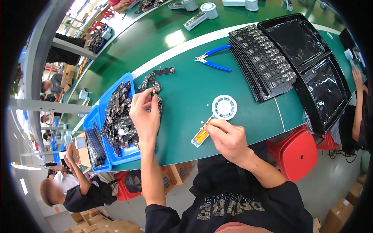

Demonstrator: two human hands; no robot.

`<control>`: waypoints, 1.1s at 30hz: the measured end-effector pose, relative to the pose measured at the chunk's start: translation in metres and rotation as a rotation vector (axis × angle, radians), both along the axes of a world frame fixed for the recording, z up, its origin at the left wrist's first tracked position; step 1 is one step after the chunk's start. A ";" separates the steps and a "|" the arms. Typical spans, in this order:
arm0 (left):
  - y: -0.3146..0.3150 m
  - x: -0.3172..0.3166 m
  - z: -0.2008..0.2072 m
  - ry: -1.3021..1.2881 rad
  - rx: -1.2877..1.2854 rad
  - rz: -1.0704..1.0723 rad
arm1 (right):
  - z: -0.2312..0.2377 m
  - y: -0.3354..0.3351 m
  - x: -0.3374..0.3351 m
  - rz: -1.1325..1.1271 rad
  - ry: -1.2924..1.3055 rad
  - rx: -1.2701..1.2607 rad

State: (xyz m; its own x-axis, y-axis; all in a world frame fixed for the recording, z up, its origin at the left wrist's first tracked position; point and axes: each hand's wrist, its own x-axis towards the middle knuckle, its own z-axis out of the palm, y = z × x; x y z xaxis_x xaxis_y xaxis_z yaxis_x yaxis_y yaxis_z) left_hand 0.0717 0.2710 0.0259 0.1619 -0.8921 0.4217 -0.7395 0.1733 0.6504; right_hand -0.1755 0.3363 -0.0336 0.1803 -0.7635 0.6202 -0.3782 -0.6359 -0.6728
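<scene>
Head view. Green worktop [182, 85] carries everything listed. Black tray [315, 112], film-lined, far right; blue bin [128, 156] at left, heaped with loose boards [116, 112]. Stack [264, 58] of board panels sits just beside the tray, on its left.

Left hand [145, 116]: over the boards at the bin's right edge, thumb and forefinger curled near each other; cannot tell whether a board is between them. Right hand [229, 141]: fingers pinched together on the fan [224, 107], at the top of its handle; wire or housing edge, cannot tell.

Fan lies on the worktop in front of the person, round head away, handle open toward lower left, yellow cell [202, 136] exposed. Judged light, stiff shell, smooth, may slide; the open handle and thin leads look fragile. Best hold: handle's outer sides or the head's rim, clear of the wiring.

Cutters [213, 58], blue grips spread, lie beyond the fan. Smallest: 1 orange wire [204, 123] by the right fingertips.
</scene>
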 end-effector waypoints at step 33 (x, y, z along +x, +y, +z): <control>0.095 -0.077 -0.022 0.194 0.135 -0.260 | 0.019 0.007 0.009 -0.056 0.067 0.151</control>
